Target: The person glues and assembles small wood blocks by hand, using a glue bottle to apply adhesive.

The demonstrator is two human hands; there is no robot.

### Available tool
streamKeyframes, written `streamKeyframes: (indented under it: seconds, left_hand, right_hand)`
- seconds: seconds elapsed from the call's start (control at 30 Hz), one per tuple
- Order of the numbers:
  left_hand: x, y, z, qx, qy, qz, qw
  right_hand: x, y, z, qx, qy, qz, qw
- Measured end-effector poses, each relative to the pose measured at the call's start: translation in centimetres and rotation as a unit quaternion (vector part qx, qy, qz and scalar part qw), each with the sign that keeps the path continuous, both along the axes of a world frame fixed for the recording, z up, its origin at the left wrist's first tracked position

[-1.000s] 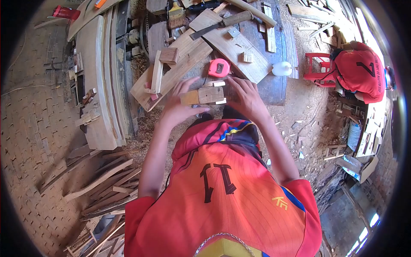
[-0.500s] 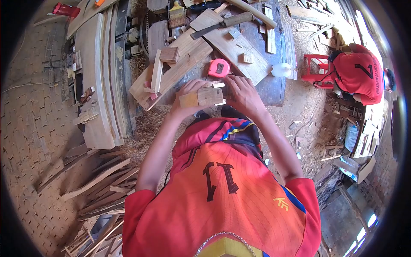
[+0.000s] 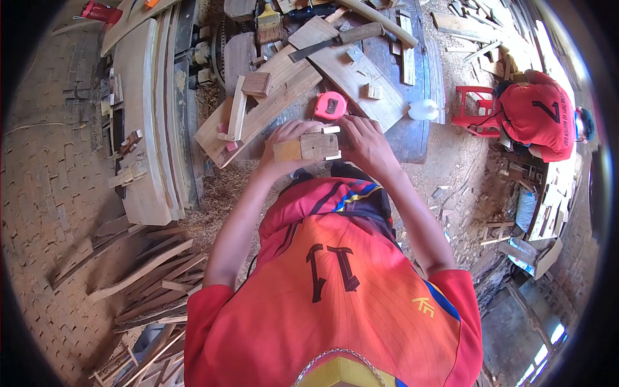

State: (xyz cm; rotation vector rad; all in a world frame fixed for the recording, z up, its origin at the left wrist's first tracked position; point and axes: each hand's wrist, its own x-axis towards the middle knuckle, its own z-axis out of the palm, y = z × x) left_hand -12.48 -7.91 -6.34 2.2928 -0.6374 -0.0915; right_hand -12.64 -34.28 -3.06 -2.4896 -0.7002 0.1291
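While near tape (image 3: 330,106), block (image 3: 306,148) between hands (image 3: 282,134) (image 3: 367,147)

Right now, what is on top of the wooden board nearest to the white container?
On the board lie two small blocks, and a wooden-handled blade crosses it. What they cover, and the board's underside, cannot be seen.

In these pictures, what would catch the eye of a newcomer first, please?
Probably the orange-red shirt with its large number, filling the lower middle. Above it, the left hand and right hand are on either side of a wooden block. Just beyond, a bright pink tape measure stands out.
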Motion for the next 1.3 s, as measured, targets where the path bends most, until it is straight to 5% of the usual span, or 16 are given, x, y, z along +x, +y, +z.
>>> streamKeyframes:
  seconds: [1.3]
  left_hand:
    - [-0.3,-0.1,0.8,-0.044,0.037,0.006,0.998]
  right_hand:
    - [-3.2,-0.5,2.0,0.025,0.008,-0.104,0.994]
